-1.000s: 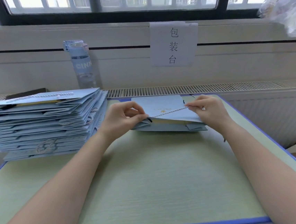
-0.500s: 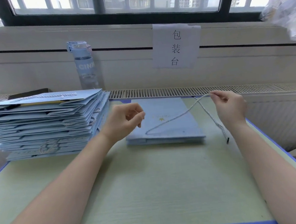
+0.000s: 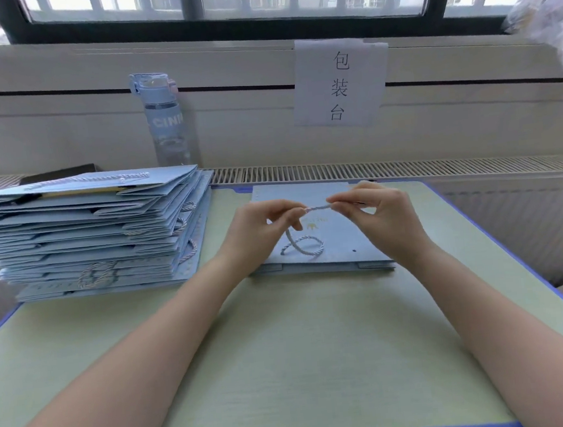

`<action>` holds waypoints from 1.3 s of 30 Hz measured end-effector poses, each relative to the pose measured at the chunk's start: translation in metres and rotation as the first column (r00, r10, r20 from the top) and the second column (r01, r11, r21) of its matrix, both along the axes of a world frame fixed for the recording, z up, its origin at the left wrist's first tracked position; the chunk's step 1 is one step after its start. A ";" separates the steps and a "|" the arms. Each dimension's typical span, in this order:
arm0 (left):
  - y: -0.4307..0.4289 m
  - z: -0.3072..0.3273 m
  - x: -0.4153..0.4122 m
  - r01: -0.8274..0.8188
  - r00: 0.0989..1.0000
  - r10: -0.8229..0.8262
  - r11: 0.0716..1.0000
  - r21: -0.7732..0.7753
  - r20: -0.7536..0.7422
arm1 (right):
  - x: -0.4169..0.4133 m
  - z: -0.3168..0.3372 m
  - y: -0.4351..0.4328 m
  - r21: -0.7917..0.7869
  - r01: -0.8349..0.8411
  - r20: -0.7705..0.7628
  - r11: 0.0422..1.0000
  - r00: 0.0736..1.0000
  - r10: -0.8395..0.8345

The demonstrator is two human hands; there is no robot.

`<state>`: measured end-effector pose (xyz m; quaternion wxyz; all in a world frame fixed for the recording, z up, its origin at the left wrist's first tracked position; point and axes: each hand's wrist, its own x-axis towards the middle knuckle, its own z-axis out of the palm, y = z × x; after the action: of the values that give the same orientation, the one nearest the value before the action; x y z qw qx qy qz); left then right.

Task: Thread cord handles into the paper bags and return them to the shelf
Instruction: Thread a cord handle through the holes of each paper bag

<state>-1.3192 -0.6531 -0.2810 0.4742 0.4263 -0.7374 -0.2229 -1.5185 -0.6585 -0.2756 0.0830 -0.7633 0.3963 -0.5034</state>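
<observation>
Both hands pinch the cord (image 3: 317,207): left hand (image 3: 264,228) and right hand (image 3: 381,215) hold a short taut stretch between fingertips, the rest looping down onto the flat bag (image 3: 338,242). The bag lies near the table's (image 3: 288,367) far edge; a stack (image 3: 86,232) fills its far left corner.

Seen as two bare forearms, the left forearm (image 3: 149,357) entering from 7 o'clock and the right forearm (image 3: 489,313) from 5 o'clock, smooth and uncovered along all the visible length, narrowing at slim wrists into a bare left hand (image 3: 261,229) and a bare right hand (image 3: 380,217) with slender fingers.
</observation>
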 end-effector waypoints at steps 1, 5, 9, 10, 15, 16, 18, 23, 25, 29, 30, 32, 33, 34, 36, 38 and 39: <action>-0.003 0.001 0.003 -0.046 0.999 0.046 0.999 -0.015 -0.022 | -0.003 0.000 -0.002 0.018 0.028 -0.018 0.999 0.999 -0.028; -0.011 -0.003 0.011 -0.190 0.981 0.193 0.977 -0.096 0.026 | -0.009 -0.005 -0.007 0.126 0.107 -0.184 0.986 0.979 -0.083; -0.013 -0.004 0.014 -0.281 0.949 0.303 0.937 -0.207 0.083 | -0.010 -0.010 -0.009 0.257 0.171 -0.346 0.951 0.935 -0.074; -0.014 -0.005 0.015 -0.300 0.942 0.324 0.927 -0.224 0.082 | -0.010 -0.010 -0.009 0.267 0.176 -0.360 0.947 0.930 -0.071; -0.020 -0.007 0.023 -0.344 0.918 0.375 0.915 -0.211 0.129 | -0.014 -0.001 -0.007 0.376 0.211 -0.355 0.902 0.932 -0.070; -0.020 -0.009 0.024 -0.349 0.913 0.379 0.917 -0.193 0.151 | -0.015 0.001 -0.007 0.426 0.201 -0.321 0.882 0.945 -0.061; -0.021 -0.012 0.023 -0.350 0.906 0.376 0.923 -0.158 0.193 | -0.015 0.002 -0.006 0.517 0.164 -0.231 0.840 0.972 -0.048; -0.007 -0.007 0.007 -0.078 0.964 0.154 0.943 -0.325 0.216 | -0.021 0.007 -0.004 0.559 0.167 -0.169 0.812 0.982 -0.085; 0.001 -0.010 -0.005 0.088 0.936 0.016 0.956 -0.280 0.351 | -0.023 0.010 -0.003 0.562 0.180 -0.201 0.807 0.976 -0.078; 0.002 -0.025 -0.017 0.151 0.765 -0.056 0.984 -0.094 0.642 | -0.026 0.015 -0.001 0.566 0.202 -0.252 0.799 0.966 -0.066; 0.000 -0.026 -0.015 0.149 0.766 -0.066 0.986 -0.077 0.639 | -0.025 0.015 0.000 0.577 0.197 -0.259 0.792 0.965 -0.052; -0.006 -0.028 -0.009 0.131 0.789 -0.051 0.988 -0.086 0.612 | -0.023 0.014 0.001 0.607 0.193 -0.283 0.771 0.959 -0.018; -0.008 -0.029 -0.006 0.118 0.797 -0.039 0.989 -0.091 0.603 | -0.022 0.012 0.001 0.616 0.198 -0.300 0.763 0.954 -0.006; -0.009 -0.030 -0.006 0.106 0.798 -0.033 0.991 -0.087 0.602 | -0.021 0.010 0.001 0.620 0.205 -0.313 0.757 0.950 -0.001; -0.009 -0.030 -0.007 0.093 0.796 -0.013 0.991 -0.101 0.605 | -0.020 0.009 0.001 0.623 0.210 -0.319 0.754 0.948 -0.001; -0.008 -0.030 -0.009 0.085 0.806 0.018 0.986 -0.146 0.591 | -0.020 0.008 0.000 0.626 0.202 -0.312 0.753 0.950 0.004; -0.008 -0.030 -0.009 0.080 0.810 0.039 0.981 -0.177 0.585 | -0.021 0.008 0.000 0.633 0.190 -0.302 0.750 0.953 0.013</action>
<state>-1.3284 -0.6613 -0.3107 0.2608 0.4181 -0.8701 -0.0135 -1.5392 -0.6588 -0.2675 0.2621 -0.7306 0.5910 -0.2195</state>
